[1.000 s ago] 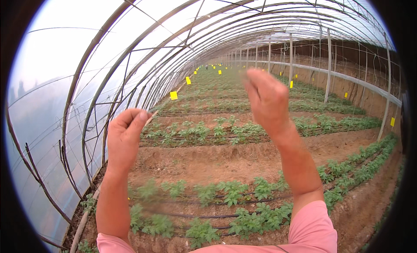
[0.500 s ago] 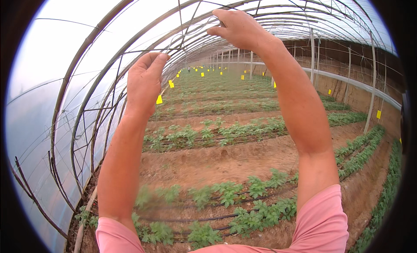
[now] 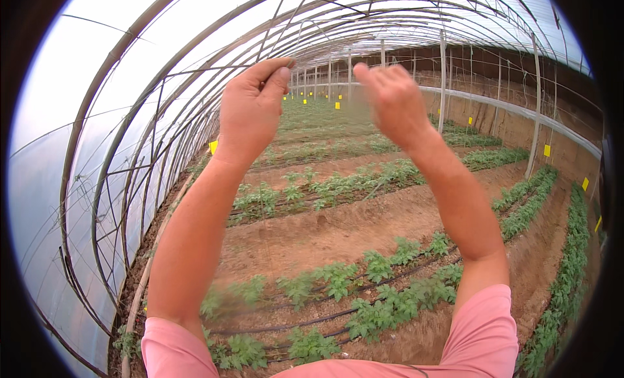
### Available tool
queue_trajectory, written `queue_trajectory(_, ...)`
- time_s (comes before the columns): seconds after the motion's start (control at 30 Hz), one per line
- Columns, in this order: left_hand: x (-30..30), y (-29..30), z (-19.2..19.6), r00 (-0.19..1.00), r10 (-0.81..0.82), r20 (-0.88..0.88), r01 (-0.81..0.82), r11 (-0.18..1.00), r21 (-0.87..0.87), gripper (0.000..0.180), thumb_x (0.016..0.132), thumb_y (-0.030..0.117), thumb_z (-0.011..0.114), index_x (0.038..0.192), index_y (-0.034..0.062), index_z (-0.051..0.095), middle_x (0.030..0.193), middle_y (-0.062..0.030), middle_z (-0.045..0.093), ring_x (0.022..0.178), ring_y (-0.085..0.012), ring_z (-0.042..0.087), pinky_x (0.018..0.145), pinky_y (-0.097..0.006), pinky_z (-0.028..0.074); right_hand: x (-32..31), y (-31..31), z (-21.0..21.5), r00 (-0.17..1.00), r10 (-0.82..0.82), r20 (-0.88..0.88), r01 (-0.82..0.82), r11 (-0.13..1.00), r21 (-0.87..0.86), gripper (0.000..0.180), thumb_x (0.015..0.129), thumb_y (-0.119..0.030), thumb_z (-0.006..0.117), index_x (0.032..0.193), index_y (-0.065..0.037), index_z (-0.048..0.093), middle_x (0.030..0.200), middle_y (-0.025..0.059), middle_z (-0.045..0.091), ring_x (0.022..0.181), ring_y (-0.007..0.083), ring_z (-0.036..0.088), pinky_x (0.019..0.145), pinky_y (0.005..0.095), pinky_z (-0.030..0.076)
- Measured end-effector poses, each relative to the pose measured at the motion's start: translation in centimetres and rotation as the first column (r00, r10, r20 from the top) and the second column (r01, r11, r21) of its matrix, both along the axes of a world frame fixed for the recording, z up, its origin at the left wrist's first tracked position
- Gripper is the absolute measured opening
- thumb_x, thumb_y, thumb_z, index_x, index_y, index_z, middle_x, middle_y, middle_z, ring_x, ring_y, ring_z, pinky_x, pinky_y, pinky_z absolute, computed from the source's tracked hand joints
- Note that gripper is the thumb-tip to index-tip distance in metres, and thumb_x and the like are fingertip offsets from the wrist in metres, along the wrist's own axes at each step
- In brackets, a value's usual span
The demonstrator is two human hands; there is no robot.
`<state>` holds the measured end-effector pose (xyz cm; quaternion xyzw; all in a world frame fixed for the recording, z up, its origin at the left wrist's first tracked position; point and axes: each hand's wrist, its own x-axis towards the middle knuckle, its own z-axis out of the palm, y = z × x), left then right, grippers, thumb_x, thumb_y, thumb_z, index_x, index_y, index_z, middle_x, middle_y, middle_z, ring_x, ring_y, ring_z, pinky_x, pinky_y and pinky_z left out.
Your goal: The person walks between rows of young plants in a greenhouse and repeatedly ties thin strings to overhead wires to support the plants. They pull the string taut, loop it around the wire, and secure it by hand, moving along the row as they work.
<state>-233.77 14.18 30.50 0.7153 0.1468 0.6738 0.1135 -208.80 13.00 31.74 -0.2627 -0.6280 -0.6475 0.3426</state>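
Both of my bare arms, in pink short sleeves, are raised in front of me. My left hand is closed in a pinch, thumb against forefinger, under the roof frame; what it holds is too thin to make out. To its right, my right hand is blurred by motion, its fingers curled in with the thumb side toward the left hand. Whatever may be in it is hidden. A thin pale bent wire or string shows above and between the hands, against the roof. The hands are apart, not touching.
Curved greenhouse ribs carry clear film on the left. Rows of low green plants cross brown soil, with black drip lines along them. Upright posts, yellow cards and an earthen wall stand at the right.
My right hand has come down and its fingers have curled in. My left hand has moved to the right and slightly up. The view has turned a little to the right.
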Motion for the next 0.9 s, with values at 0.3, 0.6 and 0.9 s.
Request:
queue_trajectory(0.3,2.7,3.1,1.8,0.906,0.419,-0.051,-0.263,0.655,0.709,0.026,0.090,0.000,0.065,0.115,0.0046,0.070,0.095,-0.0099,0.068,0.076,-0.0210,0.068,0.066,-0.030,0.053,-3.4,-4.5,-5.9,0.925,0.351,-0.145,-0.371,0.755,-0.540,0.022,0.088,-0.003,0.058,0.109,-0.005,0.052,0.068,0.0079,0.057,0.069,0.0276,0.063,0.067,0.0392,0.047)
queue_trajectory(0.6,2.7,3.6,2.2,0.975,0.198,-0.099,-0.128,0.869,0.478,0.018,0.095,0.010,0.063,0.109,0.0034,0.072,0.091,-0.0063,0.068,0.074,-0.0143,0.063,0.064,-0.027,0.050,-3.2,-3.2,-2.6,0.218,0.544,-0.810,-0.945,-0.089,-0.314,0.010,0.098,-0.006,0.056,0.107,-0.001,0.058,0.100,0.0111,0.070,0.089,0.0190,0.064,0.072,0.0340,0.050)
queue_trajectory(0.9,2.4,2.7,4.4,0.945,-0.228,-0.233,0.208,0.972,-0.107,0.029,0.102,0.025,0.050,0.103,0.0020,0.068,0.076,-0.0008,0.057,0.068,-0.0097,0.055,0.057,-0.026,0.047,-6.6,3.1,3.7,-0.122,0.545,-0.830,-0.946,-0.316,-0.069,0.009,0.091,-0.008,0.068,0.088,-0.006,0.060,0.090,0.0053,0.071,0.073,0.0077,0.057,0.061,0.0257,0.042)
